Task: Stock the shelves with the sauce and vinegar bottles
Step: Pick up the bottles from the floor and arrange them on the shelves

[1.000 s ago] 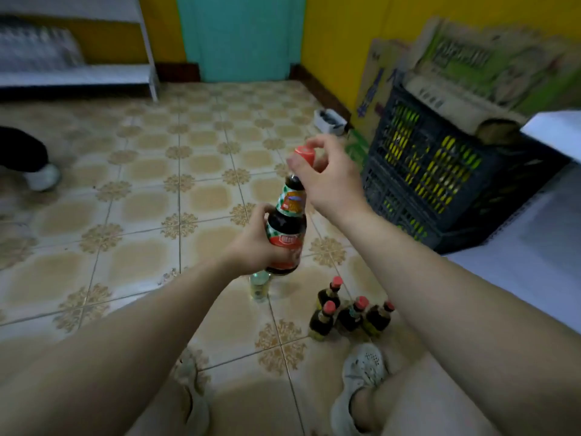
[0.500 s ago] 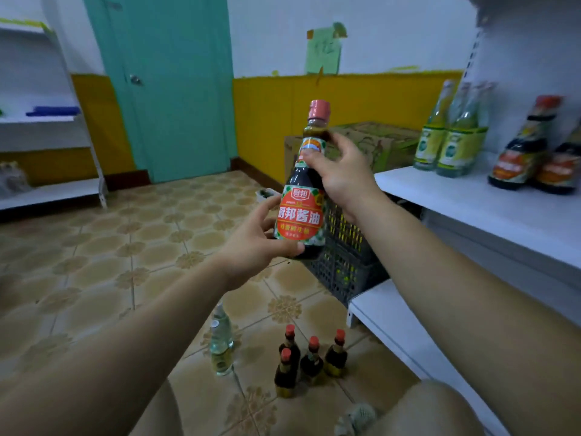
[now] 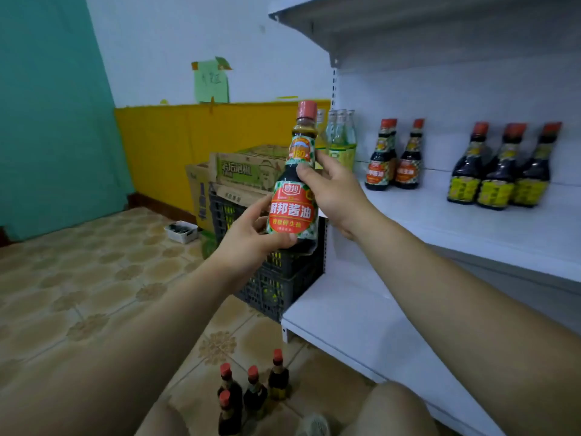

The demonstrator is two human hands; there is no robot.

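Stocking seems partway done: my left hand (image 3: 248, 243) grips the base and my right hand (image 3: 333, 190) the shoulder of a soy sauce bottle (image 3: 290, 202), upright just off the shelf (image 3: 456, 221) where other bottles (image 3: 408, 166) already stand, four small bottles (image 3: 254, 392) left on the floor (image 3: 94, 278).

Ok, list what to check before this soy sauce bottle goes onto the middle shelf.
1. Grip: left hand holds the soy sauce bottle at its label, right hand holds its shoulder: ok.
2. Bottle upright, red cap on: ok.
3. Cap tightness: cannot tell.
4. Room on the middle shelf: bare gap between the red-label bottles and the yellow-label bottles: ok.
5. Label match: the held label looks like the red-label pair's: ok.
6. Floor stock done: four small dark bottles stand on the floor: not ok.
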